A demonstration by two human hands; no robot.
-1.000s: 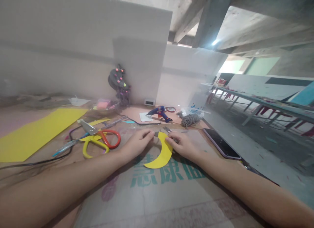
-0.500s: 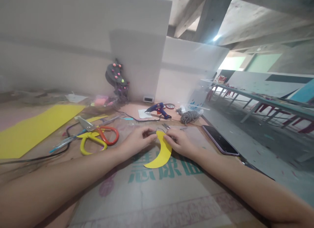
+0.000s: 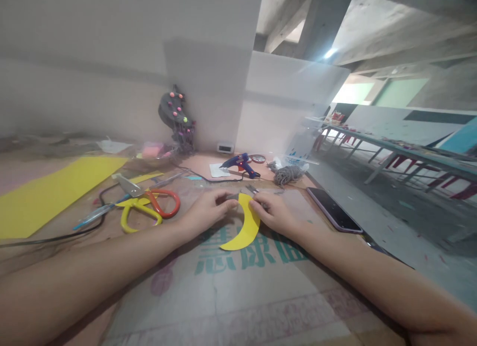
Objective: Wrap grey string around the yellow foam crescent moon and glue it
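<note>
A yellow paper crescent (image 3: 249,229) hangs over the board, its lower tip pointing left. My right hand (image 3: 274,210) pinches its upper right edge between thumb and fingers. Close to the crescent's upper tip, my left hand (image 3: 212,207) is closed, thumb against fingers, on what looks like a grey strand of yarn (image 3: 233,197). The fingers partly hide this strand. Beyond the hands lie a ball of grey yarn (image 3: 287,175) and a blue glue gun (image 3: 240,163) with its cord. Scissors (image 3: 141,212) with red and yellow handles rest left of my left hand.
A yellow sheet (image 3: 63,192) covers the far left of the table. To the right, a phone (image 3: 333,210) lies near the table edge. A dark crescent ornament with coloured balls (image 3: 173,110) stands against the white panel (image 3: 212,88). Printed board (image 3: 223,306) lies beneath my arms.
The crescent's upper end is slightly higher and its lower tip has shifted a little. Both hands keep nearly the same positions; the whole view has moved slightly.
</note>
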